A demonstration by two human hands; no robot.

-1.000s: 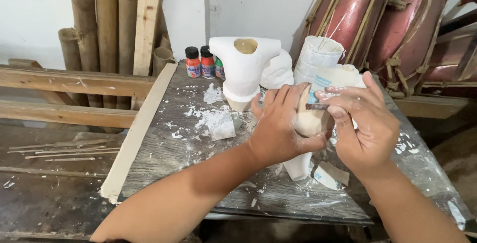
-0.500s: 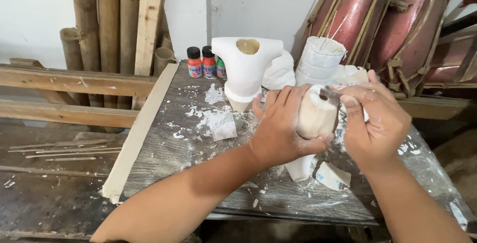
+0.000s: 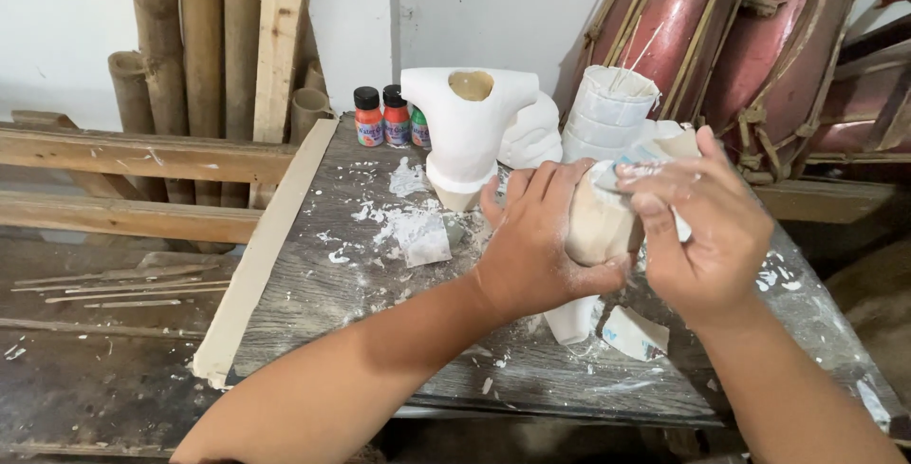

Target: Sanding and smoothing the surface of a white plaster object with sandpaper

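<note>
My left hand (image 3: 531,246) is closed around a pale, tan-white moulded piece (image 3: 596,227), fingers wrapped over its left side and thumb underneath, holding it above the bench (image 3: 313,284). My right hand (image 3: 702,236) presses against the right and top of the same piece; its fingertips (image 3: 634,175) pinch a small whitish scrap or tool (too hidden to identify). Both grips are closed on the piece.

The piece sits over the right half of the bench, just in front of a stack of white cups (image 3: 607,113). Behind my left hand stands a white hollow casting (image 3: 467,132), upright. Three small paint bottles (image 3: 391,118) stand beside it at the back edge. White chips and dust (image 3: 413,227) lie on the grey wood. Two red drums (image 3: 750,46) lean at the rear right.
</note>
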